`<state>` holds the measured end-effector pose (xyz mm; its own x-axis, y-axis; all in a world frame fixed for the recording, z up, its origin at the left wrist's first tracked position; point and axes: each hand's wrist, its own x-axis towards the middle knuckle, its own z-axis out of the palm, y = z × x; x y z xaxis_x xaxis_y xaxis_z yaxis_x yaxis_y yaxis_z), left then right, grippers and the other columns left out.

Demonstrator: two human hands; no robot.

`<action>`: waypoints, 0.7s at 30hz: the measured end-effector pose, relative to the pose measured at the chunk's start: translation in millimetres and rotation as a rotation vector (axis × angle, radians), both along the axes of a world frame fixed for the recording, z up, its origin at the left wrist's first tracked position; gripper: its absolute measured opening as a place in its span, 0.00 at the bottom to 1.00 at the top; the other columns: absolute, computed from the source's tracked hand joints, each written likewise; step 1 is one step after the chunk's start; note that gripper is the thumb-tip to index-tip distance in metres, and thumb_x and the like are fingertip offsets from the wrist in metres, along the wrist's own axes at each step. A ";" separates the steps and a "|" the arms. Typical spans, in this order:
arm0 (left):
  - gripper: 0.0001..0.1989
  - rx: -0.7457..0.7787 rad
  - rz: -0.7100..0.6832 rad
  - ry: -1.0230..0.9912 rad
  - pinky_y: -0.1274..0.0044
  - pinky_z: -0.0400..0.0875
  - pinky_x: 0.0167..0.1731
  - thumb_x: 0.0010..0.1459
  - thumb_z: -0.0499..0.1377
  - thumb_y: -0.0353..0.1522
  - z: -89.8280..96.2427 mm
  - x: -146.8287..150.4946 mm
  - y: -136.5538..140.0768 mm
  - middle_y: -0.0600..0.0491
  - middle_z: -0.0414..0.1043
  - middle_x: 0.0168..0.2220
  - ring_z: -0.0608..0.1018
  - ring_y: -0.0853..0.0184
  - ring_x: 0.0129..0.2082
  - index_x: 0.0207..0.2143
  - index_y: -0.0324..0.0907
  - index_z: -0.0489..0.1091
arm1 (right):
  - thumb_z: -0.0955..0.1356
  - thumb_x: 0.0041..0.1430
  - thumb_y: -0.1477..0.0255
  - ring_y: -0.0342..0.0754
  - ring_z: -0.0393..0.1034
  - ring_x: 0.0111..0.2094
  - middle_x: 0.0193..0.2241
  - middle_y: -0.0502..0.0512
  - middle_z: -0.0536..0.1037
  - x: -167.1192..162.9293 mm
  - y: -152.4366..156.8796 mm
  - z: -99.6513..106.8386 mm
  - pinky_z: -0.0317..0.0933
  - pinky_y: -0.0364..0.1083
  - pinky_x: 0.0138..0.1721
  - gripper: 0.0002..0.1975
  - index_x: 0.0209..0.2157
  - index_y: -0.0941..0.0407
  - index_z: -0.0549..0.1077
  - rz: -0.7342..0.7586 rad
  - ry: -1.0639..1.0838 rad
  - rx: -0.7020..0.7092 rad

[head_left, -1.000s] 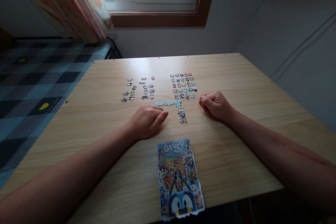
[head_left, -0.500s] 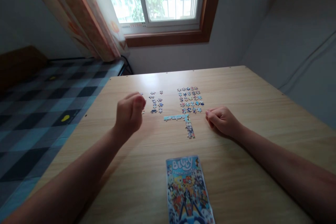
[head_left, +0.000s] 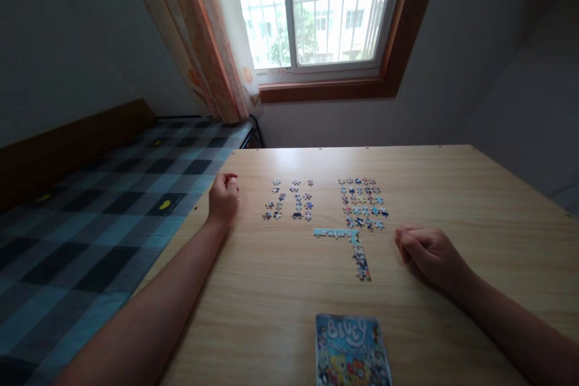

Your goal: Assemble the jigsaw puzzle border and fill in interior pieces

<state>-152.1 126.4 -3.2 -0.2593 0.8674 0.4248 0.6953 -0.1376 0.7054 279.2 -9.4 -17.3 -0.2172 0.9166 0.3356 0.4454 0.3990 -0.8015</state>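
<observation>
Puzzle section, small, flat, mostly light blue and multicoloured, joined in an L [head_left: 361,258], sits mid-table on the pale wood-grain tabletop [head_left: 253,295]. Corner is at its far right: one leg runs left from there, roughly parallel to the far table edge, other leg runs back toward the person, slightly skewed right. Straight edges face the window side and the right-hand side; knobbly edges face inward. Loose multicoloured jigsaw pieces lie beyond it in two lots: sparse group [head_left: 297,215] far left of the corner, in rough columns, and tighter block [head_left: 359,222] just past the corner, in about five rows. Printed rectangular sheet, blue with a crowd of colourful cartoon figures [head_left: 353,350], lies nearest the person, bottom cut off by the frame. Reads "BLUEY" in big white letters, upright to the wearer; line below too blurred to read. Its long axis runs toward the window, slight tilt. Left hand [head_left: 224,198]: fingers curled, left of the sparse group, near the table edge; can't tell if it pinches anything. Right hand [head_left: 427,250]: folded into a loose fist, just right of the L, inside hidden.
</observation>
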 end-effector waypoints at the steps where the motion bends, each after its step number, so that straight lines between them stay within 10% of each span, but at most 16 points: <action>1: 0.12 -0.011 0.013 -0.025 0.79 0.63 0.19 0.63 0.45 0.36 -1.0 0.6 1.1 0.58 0.63 0.24 0.68 0.70 0.18 0.42 0.41 0.63 | 0.59 0.71 0.62 0.45 0.63 0.20 0.14 0.51 0.66 0.8 -0.3 -0.7 0.57 0.46 0.28 0.30 0.13 0.54 0.64 0.003 0.000 -0.010; 21: 0.11 -0.173 -0.349 0.267 0.74 0.67 0.34 0.54 0.56 0.35 9.6 12.1 -10.5 0.51 0.77 0.31 0.75 0.65 0.30 0.34 0.41 0.76 | 0.59 0.71 0.58 0.45 0.63 0.20 0.15 0.51 0.66 8.3 1.5 -10.1 0.57 0.46 0.28 0.31 0.14 0.54 0.64 -0.007 0.042 -0.098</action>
